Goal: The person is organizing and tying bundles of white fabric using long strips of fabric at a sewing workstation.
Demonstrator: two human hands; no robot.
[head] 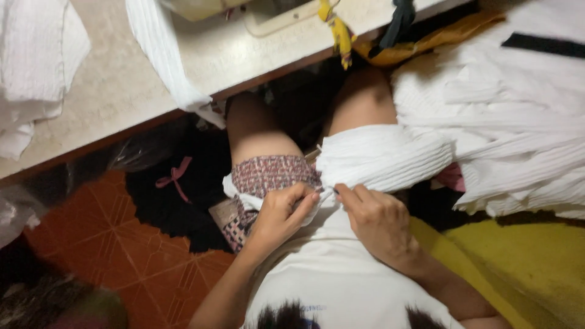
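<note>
So you've got the white ribbed fabric (381,155) draped over your lap, and both hands are working one spot on its near edge. Your left hand (279,214) has its fingers pinched together on that edge, and your right hand (379,220) is just beside it, thumb and forefinger nipping the same bit, so the two almost touch. Can't make out whether there's a thread or a small tool between them, too tiny to tell. Progress-wise, I'd guess you're mid-piece: this one is only in your lap, not set aside. Off past your right hand there's a big heap of the same white fabric (518,134), and up beyond your left hand more white cloth (33,67) sits on the tabletop (122,85). No bins or boxes in view, so nothing's sorted into anything, just loose piles.
</note>
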